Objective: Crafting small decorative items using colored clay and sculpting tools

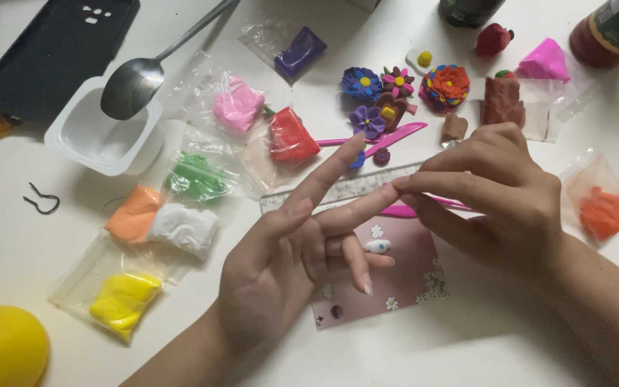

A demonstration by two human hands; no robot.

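Item: small white clay piece (pixel 377 246) on our pink card (pixel 395 279), directly below our left hand (pixel 291 258), whose fingers are spread and empty. Our right hand (pixel 496 193) pinches a pink modelling tool (pixel 424 208), lying left-right, farther off.

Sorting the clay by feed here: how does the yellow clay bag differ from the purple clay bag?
The yellow clay bag lies at the near left by the yellow duck toy; the purple clay bag lies far off, near the spoon. The yellow lump looks larger and crumpled, the purple one smaller and blocky. Both are in clear plastic bags on the white table, untouched by either hand.
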